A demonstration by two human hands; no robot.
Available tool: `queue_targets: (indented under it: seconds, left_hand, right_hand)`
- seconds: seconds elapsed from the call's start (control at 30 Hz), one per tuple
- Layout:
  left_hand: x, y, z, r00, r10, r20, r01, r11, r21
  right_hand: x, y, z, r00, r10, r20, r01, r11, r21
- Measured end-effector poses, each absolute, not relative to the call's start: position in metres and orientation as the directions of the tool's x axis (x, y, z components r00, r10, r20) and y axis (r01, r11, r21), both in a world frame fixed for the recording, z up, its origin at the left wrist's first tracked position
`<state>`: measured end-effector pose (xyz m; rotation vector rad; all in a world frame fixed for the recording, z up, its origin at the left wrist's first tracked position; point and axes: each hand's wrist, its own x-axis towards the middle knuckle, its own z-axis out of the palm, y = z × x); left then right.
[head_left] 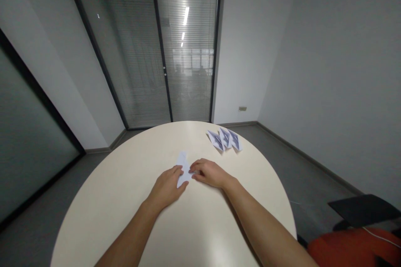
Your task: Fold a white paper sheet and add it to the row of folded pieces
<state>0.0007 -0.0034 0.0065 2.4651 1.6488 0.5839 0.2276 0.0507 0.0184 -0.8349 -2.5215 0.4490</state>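
Observation:
A small piece of folded white paper (183, 167) lies on the round table, between my two hands. My left hand (169, 184) holds it down from the left, with the fingertips on its left edge and the thumb near its lower end. At the paper's right corner, my right hand (209, 172) pinches the edge between thumb and fingers. Part of the paper is hidden under the fingers. Three folded paper shapes (224, 139), white with bluish shading, sit close together beyond my right hand, near the table's far right edge.
The cream round table (125, 192) reaches out in front of me. An orange chair (341, 248) with a black part (365, 209) stands at the lower right. Behind the table are glass doors (188, 91) with blinds, and a wall socket (242, 109).

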Motion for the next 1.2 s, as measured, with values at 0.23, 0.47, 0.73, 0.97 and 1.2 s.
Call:
queue_targets:
  seconds: [0.23,0.47,0.73,0.97,1.2]
  left_hand:
    - [0.0035,-0.0022,0.0096,0.388,0.882,0.267,0.845,-0.456,0.279]
    - [0.0037,-0.0048,0.0159,0.443,0.860,0.253,0.827,-0.501,0.255]
    - [0.0027,-0.0018,0.0116,0.437,0.859,0.267,0.803,-0.506,0.315]
    - [0.0010,-0.0054,0.0144,0.440,0.853,0.281,0.753,-0.521,0.402]
    - [0.0004,-0.0051,0.0151,0.445,0.839,0.313,0.709,-0.543,0.450]
  right_hand:
    - [0.2255,0.0470,0.0216,-0.733,0.612,0.295,0.487,0.776,-0.401]
    - [0.2254,0.0469,0.0205,-0.727,0.611,0.313,0.481,0.779,-0.402]
    - [0.2261,0.0465,0.0220,-0.721,0.614,0.320,0.486,0.778,-0.398]
    - [0.2263,0.0477,0.0229,-0.705,0.610,0.363,0.484,0.787,-0.382]
    - [0.2264,0.0484,0.0229,-0.701,0.598,0.388,0.472,0.798,-0.376]
